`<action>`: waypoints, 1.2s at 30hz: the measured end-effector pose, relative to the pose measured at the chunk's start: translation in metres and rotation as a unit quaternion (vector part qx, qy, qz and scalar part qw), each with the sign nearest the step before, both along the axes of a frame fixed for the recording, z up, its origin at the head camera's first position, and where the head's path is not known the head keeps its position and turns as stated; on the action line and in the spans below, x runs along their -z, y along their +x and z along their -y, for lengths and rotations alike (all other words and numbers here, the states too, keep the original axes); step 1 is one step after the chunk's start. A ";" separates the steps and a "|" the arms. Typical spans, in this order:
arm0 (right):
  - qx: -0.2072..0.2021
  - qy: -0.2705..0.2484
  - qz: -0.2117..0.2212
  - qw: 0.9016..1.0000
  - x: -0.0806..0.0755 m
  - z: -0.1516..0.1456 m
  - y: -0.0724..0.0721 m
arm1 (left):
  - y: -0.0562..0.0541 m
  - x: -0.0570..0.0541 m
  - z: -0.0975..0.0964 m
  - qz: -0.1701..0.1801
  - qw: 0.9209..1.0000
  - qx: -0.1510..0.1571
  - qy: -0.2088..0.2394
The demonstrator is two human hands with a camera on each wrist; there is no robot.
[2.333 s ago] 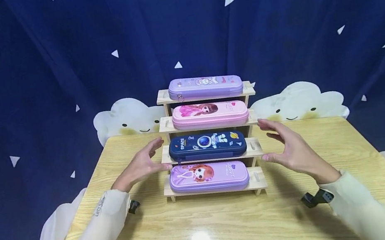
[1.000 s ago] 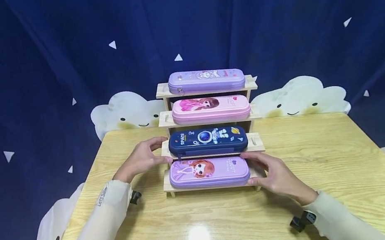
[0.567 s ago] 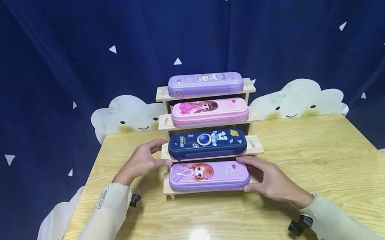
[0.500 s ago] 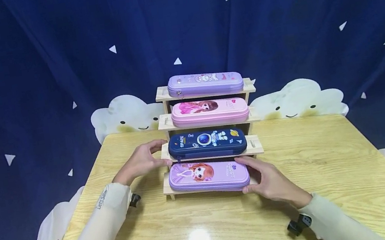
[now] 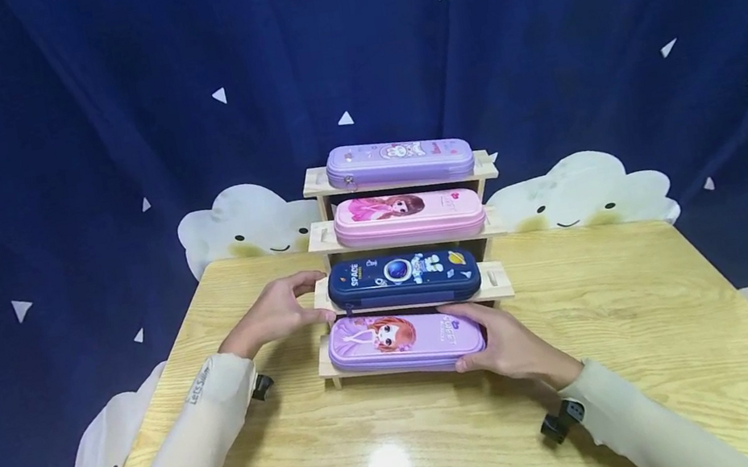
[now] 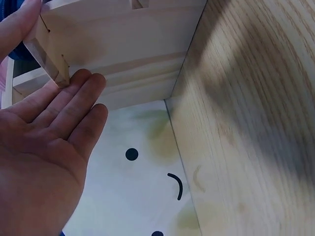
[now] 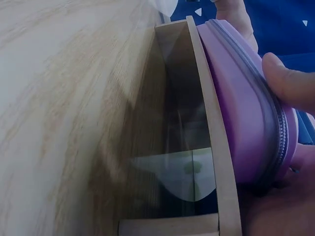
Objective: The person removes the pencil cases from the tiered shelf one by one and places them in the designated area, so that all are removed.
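A stepped wooden display rack (image 5: 496,279) carries zippered pencil cases, one on each tier. On the lowest tier lies a light purple pencil case (image 5: 427,337) with a red-haired doll print. My right hand (image 5: 509,343) grips its right end, thumb on the front side and fingers behind. In the right wrist view the purple case (image 7: 246,113) rests over the tier's wooden edge, with the thumb against its zipper. My left hand (image 5: 276,310) holds the left end of the tier above. The left wrist view shows the left hand (image 6: 54,142) with its thumb over that board and fingers under it.
Higher up lie a navy space pencil case (image 5: 403,279), a pink doll case (image 5: 408,217) and a lilac rabbit case (image 5: 399,162). The rack stands on a light wooden table (image 5: 611,294). A blue curtain (image 5: 344,42) with cloud cut-outs (image 5: 580,188) hangs behind.
My right hand has come down and left from beside the rack to the purple case's right end, then farther along it. My left hand has moved in to hold the rack's board.
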State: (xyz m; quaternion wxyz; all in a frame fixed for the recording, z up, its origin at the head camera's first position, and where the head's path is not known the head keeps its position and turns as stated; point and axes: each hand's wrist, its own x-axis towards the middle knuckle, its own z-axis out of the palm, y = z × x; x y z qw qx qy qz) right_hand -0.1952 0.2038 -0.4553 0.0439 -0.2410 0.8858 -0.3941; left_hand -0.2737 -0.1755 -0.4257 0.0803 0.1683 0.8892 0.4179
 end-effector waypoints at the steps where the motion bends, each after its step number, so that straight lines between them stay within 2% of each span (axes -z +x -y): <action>1: -0.001 -0.005 0.004 1.000 0.000 0.001 0.000 | 0.000 0.000 0.000 0.000 1.000 0.000 -0.001; 11: 0.003 -0.037 -0.008 0.999 -0.002 0.000 0.007 | 0.000 -0.003 -0.001 0.008 1.000 -0.002 -0.006; 17: 0.012 -0.059 0.012 0.998 -0.010 -0.003 0.016 | 0.001 -0.006 -0.002 -0.006 1.000 0.010 -0.017; 23: -0.003 -0.076 0.011 0.997 -0.025 -0.006 0.025 | 0.001 -0.010 -0.001 -0.013 0.999 0.014 -0.040; 28: -0.009 -0.095 0.007 0.995 -0.039 -0.010 0.030 | 0.001 -0.010 -0.002 -0.015 0.999 0.018 -0.042; 32: -0.011 -0.107 0.011 0.994 -0.052 -0.012 0.035 | 0.001 -0.010 -0.003 -0.019 0.999 0.014 -0.043; 36: -0.021 -0.120 0.011 0.992 -0.064 -0.014 0.038 | 0.001 -0.008 -0.003 -0.008 0.999 0.003 -0.045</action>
